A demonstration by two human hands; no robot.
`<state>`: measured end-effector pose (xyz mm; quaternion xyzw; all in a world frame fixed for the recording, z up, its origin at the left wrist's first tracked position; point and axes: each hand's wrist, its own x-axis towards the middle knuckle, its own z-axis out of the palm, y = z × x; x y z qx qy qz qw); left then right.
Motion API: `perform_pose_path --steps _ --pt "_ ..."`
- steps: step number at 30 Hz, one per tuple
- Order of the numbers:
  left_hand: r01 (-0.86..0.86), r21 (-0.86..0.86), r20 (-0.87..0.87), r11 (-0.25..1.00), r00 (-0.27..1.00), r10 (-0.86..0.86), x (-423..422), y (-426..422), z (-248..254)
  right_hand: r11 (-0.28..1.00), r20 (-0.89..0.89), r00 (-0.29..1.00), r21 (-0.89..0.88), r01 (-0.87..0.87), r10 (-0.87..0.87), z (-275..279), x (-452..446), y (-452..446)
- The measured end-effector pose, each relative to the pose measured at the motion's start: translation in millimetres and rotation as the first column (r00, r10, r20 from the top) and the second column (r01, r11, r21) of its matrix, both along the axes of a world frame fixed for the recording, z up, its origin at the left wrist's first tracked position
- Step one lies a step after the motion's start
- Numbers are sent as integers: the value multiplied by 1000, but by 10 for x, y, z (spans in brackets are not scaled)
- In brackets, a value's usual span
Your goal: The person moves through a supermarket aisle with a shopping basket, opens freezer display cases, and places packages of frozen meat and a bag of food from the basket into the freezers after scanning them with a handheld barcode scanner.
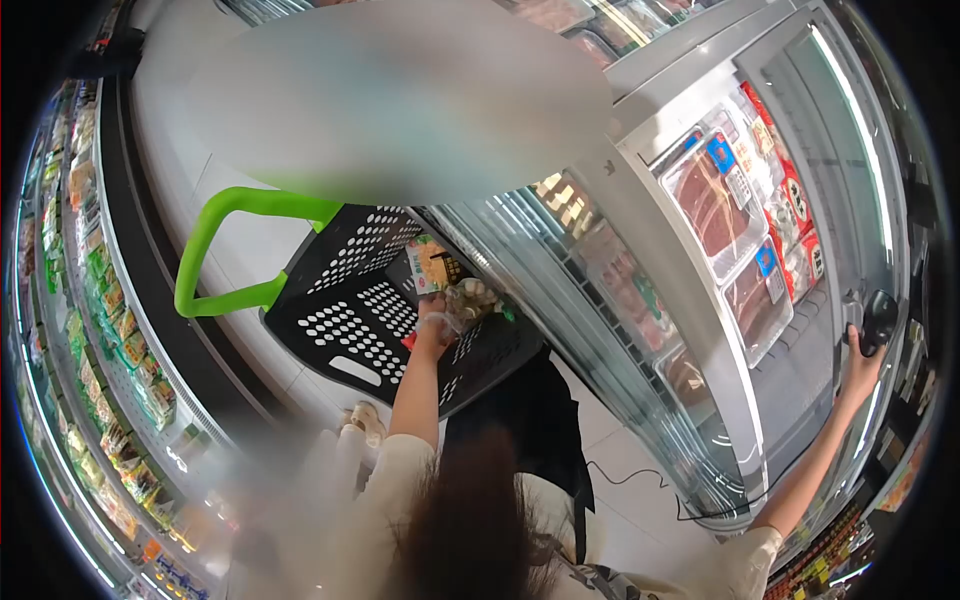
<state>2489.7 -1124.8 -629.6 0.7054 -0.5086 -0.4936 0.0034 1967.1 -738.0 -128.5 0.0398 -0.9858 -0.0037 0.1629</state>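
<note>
My left hand [433,315] reaches down into a black shopping basket [335,325] with a raised green handle [205,240]. Its fingers close on a clear plastic bag [470,302] with pale brown pieces in it; what the pieces are, I cannot tell. Just beyond the fingers stands an orange and white food pack [430,265]. A bit of red shows beside my wrist. Far to the right, my right hand [862,362] is wrapped around a black rounded object [880,322] at the side of the chilled case. Its kind is unclear.
An open chilled case [690,330] holds trays of packaged meat [710,210] and red packs [795,200]. Shelves of packaged food [120,330] line the left side. A dark cable [640,478] trails on the tiled floor. A blurred patch covers the top centre.
</note>
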Motion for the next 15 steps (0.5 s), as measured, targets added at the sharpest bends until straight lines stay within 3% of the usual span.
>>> perform_pose_path --steps 1,3,5,7,8,10,11,13,14,15 --pt "-57 86 -5 995 998 58 -111 40 -293 995 -44 994 -2 -98 98 -76 -335 263" --pt "-112 178 -12 978 993 116 -369 138 -607 923 105 976 -358 -143 192 -47 -754 467" --pt "-115 195 0 974 993 117 -551 251 -800 915 78 971 -360 -183 225 33 -792 319" --pt "-93 170 22 981 996 90 -603 361 -914 948 112 965 -244 -206 238 94 -1046 435" --pt "-77 156 29 985 997 73 -688 386 -871 959 16 968 -143 -247 251 80 -1154 458" --pt "-40 128 50 991 998 34 -723 450 -1007 961 17 984 -220 -169 177 67 -1187 236" --pt "-20 112 53 993 998 14 -786 459 -951 982 9 996 -164 -89 91 82 -1248 177" --pt "14 82 67 997 998 -20 -798 490 -949 966 -100 991 -233 -109 88 13 -1313 87" --pt "28 64 80 998 996 -33 -796 508 -961 945 -86 994 -313 -96 72 18 -1216 -24" --pt "41 50 88 998 995 -45 -776 522 -1026 934 38 999 -355 36 -24 78 -1041 -205"
